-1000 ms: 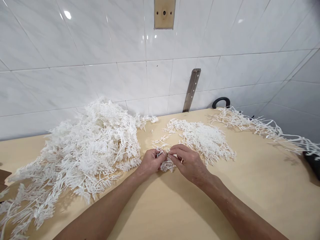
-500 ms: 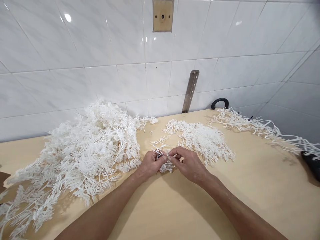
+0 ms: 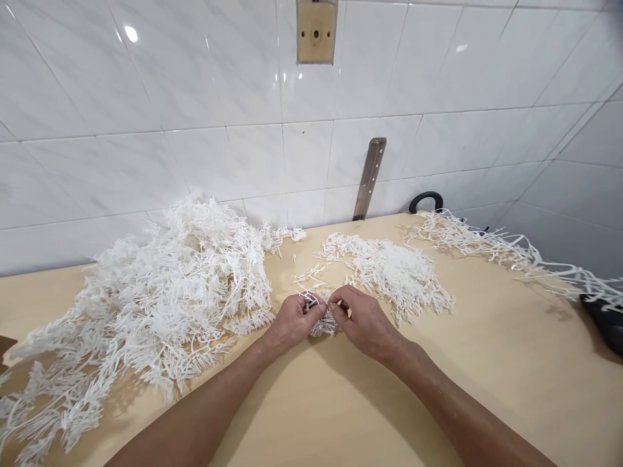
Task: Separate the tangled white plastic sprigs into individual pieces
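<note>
In the middle of the table, my left hand (image 3: 296, 319) is closed, thumb against fingers, on a white plastic foliage sprig (image 3: 323, 324). Much of the sprig is covered by the fingers, and its feathery tips hang below them. My right hand (image 3: 357, 314) is closed in a pinch at the sprig's right side, its fingertips close to the left thumb; what lies between them is too small to make out. Just beyond the hands lie a few loose thin white stems (image 3: 311, 275). A flat heap of small white sprigs (image 3: 396, 272) spreads behind my right hand.
A large pile of white plastic foliage (image 3: 185, 292) covers the table's left side. Bare white branching stems (image 3: 487, 243) stretch along the right back edge. A black curved handle (image 3: 427, 201) and a black object (image 3: 603, 324) are at the right. A metal strip (image 3: 370, 178) leans against the tiled wall (image 3: 195, 97).
My right hand's fingertips have drawn slightly apart from the left thumb. The left hand keeps its hold on the sprig, and the piles look the same.
</note>
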Demonstrator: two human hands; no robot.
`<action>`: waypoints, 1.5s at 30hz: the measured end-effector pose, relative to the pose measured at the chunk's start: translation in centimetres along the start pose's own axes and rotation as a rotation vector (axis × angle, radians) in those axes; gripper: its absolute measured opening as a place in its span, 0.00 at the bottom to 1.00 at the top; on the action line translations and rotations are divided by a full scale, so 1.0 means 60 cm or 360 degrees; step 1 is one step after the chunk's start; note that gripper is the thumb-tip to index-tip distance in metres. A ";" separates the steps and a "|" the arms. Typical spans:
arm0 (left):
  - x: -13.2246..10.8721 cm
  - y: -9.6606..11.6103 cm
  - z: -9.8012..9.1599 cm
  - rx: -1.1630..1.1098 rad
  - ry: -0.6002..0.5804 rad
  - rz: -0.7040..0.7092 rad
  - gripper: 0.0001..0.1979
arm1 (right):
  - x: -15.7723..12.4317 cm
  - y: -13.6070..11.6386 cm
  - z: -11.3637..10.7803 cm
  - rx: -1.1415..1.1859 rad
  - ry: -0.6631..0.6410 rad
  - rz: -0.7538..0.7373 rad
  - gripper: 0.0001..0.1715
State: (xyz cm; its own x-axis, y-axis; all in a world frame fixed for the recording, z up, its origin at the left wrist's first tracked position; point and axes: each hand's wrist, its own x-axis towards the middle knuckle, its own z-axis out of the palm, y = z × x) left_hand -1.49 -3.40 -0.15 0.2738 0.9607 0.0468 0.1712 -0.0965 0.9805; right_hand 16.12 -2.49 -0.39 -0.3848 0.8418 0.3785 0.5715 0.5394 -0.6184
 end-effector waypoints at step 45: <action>0.002 -0.005 0.007 0.0153 0.0136 -0.0057 0.16 | -0.006 -0.015 0.022 -0.0165 -0.0017 0.0168 0.06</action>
State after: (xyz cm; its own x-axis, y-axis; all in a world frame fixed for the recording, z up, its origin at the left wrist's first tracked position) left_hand -1.12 -3.40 -0.52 0.1849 0.9822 0.0322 0.2705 -0.0823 0.9592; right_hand 14.80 -3.31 -0.85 -0.3261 0.8940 0.3073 0.6809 0.4476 -0.5796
